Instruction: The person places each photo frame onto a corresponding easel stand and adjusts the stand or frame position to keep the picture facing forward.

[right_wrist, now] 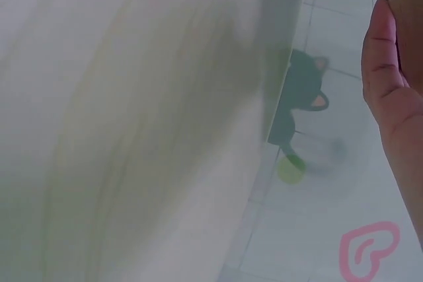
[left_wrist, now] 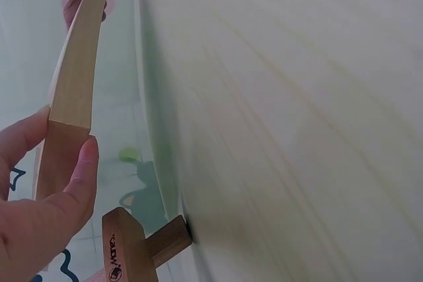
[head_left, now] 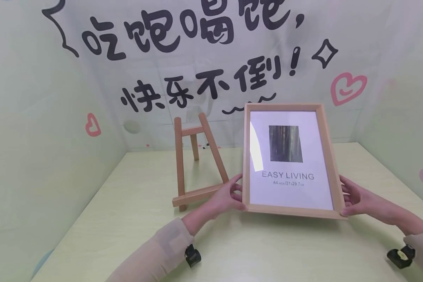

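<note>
A wooden picture frame (head_left: 329, 160) with a white "EASY LIVING" insert is held up, tilted slightly back, above the table. My left hand (head_left: 229, 197) grips its lower left corner; the left wrist view shows the thumb and fingers of that hand (left_wrist: 49, 209) pinching the frame edge (left_wrist: 74, 90). At the lower right corner, my right hand (head_left: 357, 197) grips the other side. In the right wrist view this hand (right_wrist: 393, 90) lies along the frame's wood at the picture's edge. Just left of the frame stands a small wooden easel (head_left: 179, 160), its ledge partly behind the left hand.
The pale wood-grain table (head_left: 127, 231) runs back to a white printed backdrop (head_left: 141, 129) with black lettering and hearts. Fabric walls close in both sides. Part of the easel (left_wrist: 129, 249) also shows low in the left wrist view.
</note>
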`<state>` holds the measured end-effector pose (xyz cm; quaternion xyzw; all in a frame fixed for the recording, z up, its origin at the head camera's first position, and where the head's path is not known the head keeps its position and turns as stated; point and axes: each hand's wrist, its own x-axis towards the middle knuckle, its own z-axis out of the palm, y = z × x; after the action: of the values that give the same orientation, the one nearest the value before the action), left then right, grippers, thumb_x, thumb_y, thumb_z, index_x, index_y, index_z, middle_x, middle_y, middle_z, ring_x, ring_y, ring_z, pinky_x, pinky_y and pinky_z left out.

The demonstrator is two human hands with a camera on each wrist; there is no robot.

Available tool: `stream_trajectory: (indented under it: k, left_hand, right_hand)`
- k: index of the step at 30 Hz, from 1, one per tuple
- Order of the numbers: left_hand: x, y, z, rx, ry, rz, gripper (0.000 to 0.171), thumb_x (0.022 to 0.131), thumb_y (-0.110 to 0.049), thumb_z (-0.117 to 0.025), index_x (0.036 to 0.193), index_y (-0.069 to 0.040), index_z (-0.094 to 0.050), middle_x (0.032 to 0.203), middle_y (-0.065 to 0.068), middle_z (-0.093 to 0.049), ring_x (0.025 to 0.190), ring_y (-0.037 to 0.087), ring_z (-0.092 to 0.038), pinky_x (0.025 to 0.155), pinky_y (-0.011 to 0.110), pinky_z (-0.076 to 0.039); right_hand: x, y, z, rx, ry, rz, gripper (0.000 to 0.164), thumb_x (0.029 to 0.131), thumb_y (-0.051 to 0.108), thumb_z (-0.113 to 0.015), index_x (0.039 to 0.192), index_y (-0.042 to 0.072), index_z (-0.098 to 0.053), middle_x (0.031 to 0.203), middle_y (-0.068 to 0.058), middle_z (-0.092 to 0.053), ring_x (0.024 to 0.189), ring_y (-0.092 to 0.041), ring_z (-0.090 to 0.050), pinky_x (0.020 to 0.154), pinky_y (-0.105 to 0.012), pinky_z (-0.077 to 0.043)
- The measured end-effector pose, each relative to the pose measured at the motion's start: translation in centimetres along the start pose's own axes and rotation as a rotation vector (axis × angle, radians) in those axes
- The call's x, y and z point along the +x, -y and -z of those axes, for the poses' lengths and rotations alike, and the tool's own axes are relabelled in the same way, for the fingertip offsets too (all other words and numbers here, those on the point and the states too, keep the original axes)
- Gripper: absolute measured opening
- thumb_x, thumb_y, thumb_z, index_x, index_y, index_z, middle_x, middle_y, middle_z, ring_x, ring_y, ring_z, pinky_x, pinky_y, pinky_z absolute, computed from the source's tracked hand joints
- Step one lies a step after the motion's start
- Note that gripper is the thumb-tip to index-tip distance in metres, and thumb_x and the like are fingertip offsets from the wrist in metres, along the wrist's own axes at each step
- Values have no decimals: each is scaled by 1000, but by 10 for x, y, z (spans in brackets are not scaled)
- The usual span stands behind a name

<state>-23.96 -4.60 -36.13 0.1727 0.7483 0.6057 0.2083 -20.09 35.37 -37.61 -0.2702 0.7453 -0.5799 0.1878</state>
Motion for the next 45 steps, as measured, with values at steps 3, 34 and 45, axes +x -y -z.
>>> stream_trajectory:
  k: [3,34,45]
  left_hand:
    - [0,0,1,-3,4,-14,95,70,15,-67,147,-16,-19,111,12,-53,91,23,-61,81,35,-55]
    - [4,3,6,22,4,-159,99,68,20,-63,147,-12,-14,117,19,-47,90,18,-57,81,31,-54]
    - [9,7,6,50,-27,-187,99,67,21,-64,147,-11,-16,114,18,-47,86,16,-55,80,28,-54]
  right_hand:
    - [1,1,-1,-7,-8,6,92,84,-7,-51,146,15,13,125,20,-45,107,-4,-54,83,-21,-50]
    - [13,7,-2,-116,-101,46,100,82,-9,-56,145,17,18,125,20,-37,106,2,-53,80,-22,-53]
    - [22,6,-1,-137,-149,13,106,79,-6,-61,144,14,20,133,-42,-8,103,9,-49,79,-19,-52]
